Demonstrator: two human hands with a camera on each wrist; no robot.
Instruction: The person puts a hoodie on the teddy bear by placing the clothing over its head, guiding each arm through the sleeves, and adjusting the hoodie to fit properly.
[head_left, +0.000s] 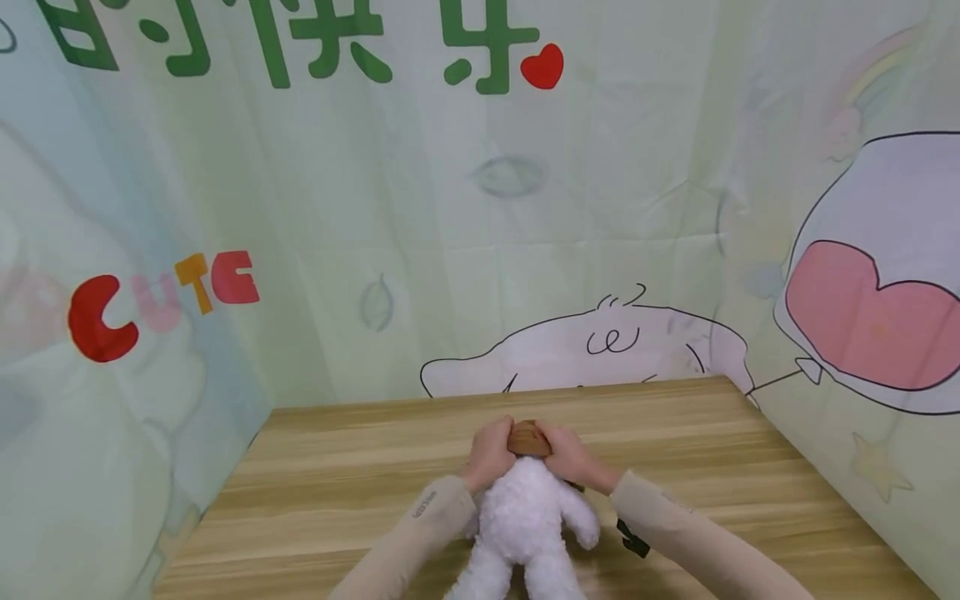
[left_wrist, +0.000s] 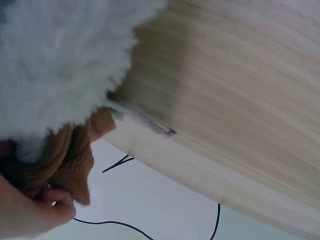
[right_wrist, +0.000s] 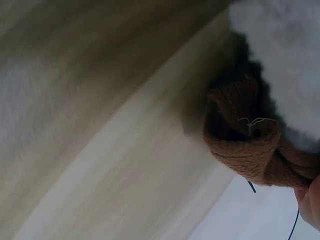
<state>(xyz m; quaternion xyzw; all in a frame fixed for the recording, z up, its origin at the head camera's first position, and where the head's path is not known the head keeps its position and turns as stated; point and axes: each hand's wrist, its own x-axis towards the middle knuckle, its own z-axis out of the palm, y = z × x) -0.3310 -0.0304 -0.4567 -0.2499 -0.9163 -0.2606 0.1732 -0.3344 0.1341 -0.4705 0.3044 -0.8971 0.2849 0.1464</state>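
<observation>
A fluffy white plush toy (head_left: 519,517) lies on the wooden table with its legs toward me. At its upper end a small brown knit garment (head_left: 529,439) is bunched up; the toy's head is not visible. My left hand (head_left: 491,452) grips the garment's left side, and my right hand (head_left: 579,460) grips its right side. Pinching fingers (left_wrist: 60,207) show at the brown cloth in the left wrist view. In the right wrist view, an open sleeve-like end (right_wrist: 242,135) with loose threads hangs beside the white fur, and only part of my right hand shows.
The wood-grain table (head_left: 337,467) ends at a far edge against a printed cloth backdrop (head_left: 322,200), which also rises along both sides. A black object (head_left: 633,539) sits beneath my right forearm.
</observation>
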